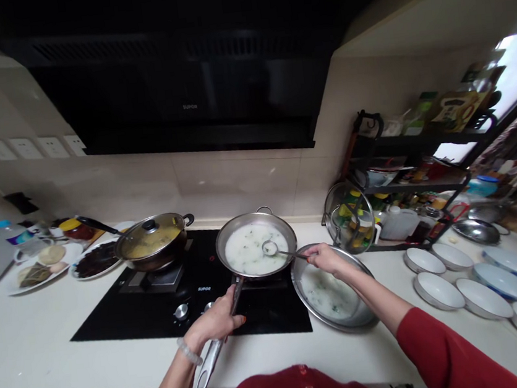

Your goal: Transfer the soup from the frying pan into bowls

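Observation:
A steel frying pan (226, 234) of white porridge sits on the black cooktop (126, 308). My left hand (217, 323) is wrapped round the pan's long handle. My right hand (324, 256) grips a metal ladle (270, 248) whose bowl dips into the porridge. Under my right wrist, just right of the pan, stands a large steel bowl (368, 315) with some porridge in it.
A lidded pot (154, 240) sits on the left burner. Plates of food (38, 269) lie at the far left. Several white and blue bowls (482, 296) line the counter on the right. A glass lid (349, 218) leans by a black rack (418, 163) of jars.

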